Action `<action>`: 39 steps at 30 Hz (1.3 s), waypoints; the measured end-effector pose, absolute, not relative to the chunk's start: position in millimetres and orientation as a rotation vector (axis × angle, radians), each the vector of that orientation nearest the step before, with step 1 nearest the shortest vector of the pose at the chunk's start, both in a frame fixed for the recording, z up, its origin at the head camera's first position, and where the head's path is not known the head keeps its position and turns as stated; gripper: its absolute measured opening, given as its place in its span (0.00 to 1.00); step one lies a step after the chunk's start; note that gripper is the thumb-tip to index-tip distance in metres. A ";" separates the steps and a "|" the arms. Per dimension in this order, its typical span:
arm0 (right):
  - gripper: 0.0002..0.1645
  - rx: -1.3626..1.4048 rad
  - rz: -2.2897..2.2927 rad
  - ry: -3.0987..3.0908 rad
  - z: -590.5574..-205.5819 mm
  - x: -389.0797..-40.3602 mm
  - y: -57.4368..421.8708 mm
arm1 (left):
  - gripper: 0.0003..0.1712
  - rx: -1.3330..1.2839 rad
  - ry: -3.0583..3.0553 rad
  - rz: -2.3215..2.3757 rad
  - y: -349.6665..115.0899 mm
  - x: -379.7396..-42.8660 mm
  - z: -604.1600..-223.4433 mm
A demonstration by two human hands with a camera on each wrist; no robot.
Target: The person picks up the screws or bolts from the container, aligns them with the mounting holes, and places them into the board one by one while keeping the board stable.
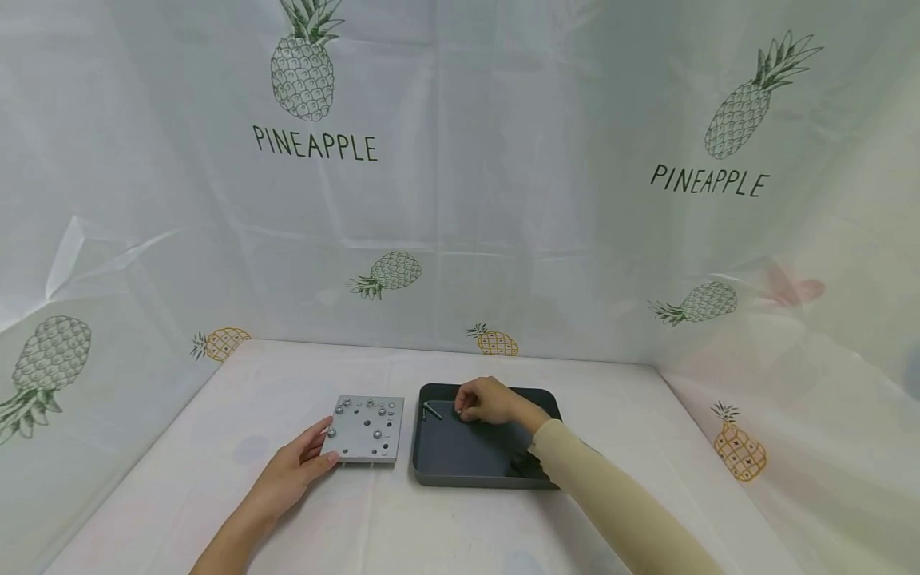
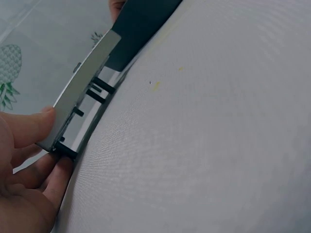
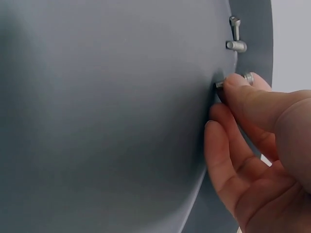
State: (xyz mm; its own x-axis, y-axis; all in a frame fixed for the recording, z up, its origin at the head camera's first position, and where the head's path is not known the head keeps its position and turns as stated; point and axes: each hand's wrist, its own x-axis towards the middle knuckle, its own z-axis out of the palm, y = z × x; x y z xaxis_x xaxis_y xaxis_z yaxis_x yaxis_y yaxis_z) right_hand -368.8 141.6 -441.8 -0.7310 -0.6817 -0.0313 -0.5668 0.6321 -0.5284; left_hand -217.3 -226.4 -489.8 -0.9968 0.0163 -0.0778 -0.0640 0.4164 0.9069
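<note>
While the right hand [image 1: 490,401] pinches a bolt [image 3: 249,78] between thumb and fingers at the far side of the dark tray [image 1: 470,455], two loose bolts [image 1: 434,410] lie near its far left corner. Just left of the tray, the left hand [image 1: 291,471] grips the metal plate [image 1: 358,439] by its near left edge, shanks [image 2: 95,95] jutting beneath. White cloth [image 1: 446,527] covers the desk; a pineapple-print curtain [image 1: 539,200] hangs beyond.
</note>
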 end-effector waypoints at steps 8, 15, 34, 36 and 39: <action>0.03 -1.068 -0.819 2.614 -441.9 -370.0 146.2 | 0.42 -0.037 2.569 1.663 -228.3 -216.8 -489.4; 0.09 -1.120 -0.920 2.590 -438.5 -367.6 141.0 | 0.42 -0.043 2.567 1.668 -228.0 -216.9 -489.3; 0.08 -1.200 -1.061 2.480 -433.4 -358.6 94.8 | 0.41 -0.055 2.586 1.642 -226.3 -215.9 -487.9; 0.08 -1.215 -1.067 2.456 -432.3 -358.6 89.5 | 0.42 -0.057 2.589 1.639 -226.0 -215.7 -487.2; 0.08 -1.239 -1.069 2.423 -429.5 -358.4 81.5 | 0.41 -0.056 2.586 1.644 -225.8 -215.5 -486.5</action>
State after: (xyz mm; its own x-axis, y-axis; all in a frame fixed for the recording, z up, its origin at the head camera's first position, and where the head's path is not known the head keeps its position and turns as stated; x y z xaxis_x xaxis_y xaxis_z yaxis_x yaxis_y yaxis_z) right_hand -358.4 81.5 -429.5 -0.6214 -0.7731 0.1271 -0.6151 0.3809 -0.6903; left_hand -215.5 -225.8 -486.5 -0.9964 0.0108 -0.0844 -0.0719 0.4247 0.9025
